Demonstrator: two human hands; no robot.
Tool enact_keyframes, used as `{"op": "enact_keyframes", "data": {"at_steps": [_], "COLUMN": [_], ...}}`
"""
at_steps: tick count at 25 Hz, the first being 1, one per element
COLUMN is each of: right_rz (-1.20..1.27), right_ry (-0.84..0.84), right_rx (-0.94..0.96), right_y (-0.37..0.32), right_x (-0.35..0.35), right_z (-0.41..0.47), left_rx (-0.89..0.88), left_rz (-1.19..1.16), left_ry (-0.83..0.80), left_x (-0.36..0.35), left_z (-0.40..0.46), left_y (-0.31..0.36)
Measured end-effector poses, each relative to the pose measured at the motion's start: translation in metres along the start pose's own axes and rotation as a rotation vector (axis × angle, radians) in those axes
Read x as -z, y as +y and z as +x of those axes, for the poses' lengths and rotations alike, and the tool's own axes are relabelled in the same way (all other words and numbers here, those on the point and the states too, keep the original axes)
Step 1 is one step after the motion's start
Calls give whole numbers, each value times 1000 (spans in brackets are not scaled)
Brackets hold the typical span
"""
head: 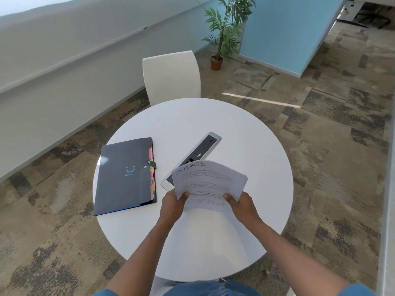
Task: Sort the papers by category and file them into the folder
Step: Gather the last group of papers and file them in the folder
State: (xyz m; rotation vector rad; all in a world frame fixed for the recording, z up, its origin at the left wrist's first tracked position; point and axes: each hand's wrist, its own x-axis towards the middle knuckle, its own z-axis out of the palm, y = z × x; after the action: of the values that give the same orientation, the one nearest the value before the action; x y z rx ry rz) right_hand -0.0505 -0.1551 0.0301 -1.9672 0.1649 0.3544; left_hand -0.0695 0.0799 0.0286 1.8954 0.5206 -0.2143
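I grip the papers (208, 184) in my left hand (172, 205) and right hand (241, 207), top sheet reading SPORTS. Sorting comes first; the folder (126, 176), left of my left hand, sits snapped closed and needs opening.

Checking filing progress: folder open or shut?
Shut. The folder lies flat on the table, its strap snapped over the front cover.

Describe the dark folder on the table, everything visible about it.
The folder is a dark grey, plastic-looking expanding file lying flat and closed on the left part of the round white table. Its cover bears a small blue smiley and a line of text too small to read. A strap with a snap button holds the right edge shut. Coloured index tabs show along that edge; one reads "HR". A blue edge shows at the near side. Neither hand touches it.
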Motion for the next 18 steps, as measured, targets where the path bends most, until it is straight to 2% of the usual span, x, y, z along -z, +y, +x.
{"op": "enact_keyframes", "data": {"at_steps": [5,10,18], "right_rz": [59,149,163], "right_ry": [-9,-91,-117], "right_rx": [-14,-60,-82], "right_y": [-13,-17,-26], "right_x": [8,15,-2], "right_z": [5,11,12], "left_rx": [-25,24,89], "left_rz": [-57,-156,-240], "left_ry": [-3,-105,-129], "left_x": [13,25,41], "left_z": [4,8,12], "left_y": [-1,4,-4]}}
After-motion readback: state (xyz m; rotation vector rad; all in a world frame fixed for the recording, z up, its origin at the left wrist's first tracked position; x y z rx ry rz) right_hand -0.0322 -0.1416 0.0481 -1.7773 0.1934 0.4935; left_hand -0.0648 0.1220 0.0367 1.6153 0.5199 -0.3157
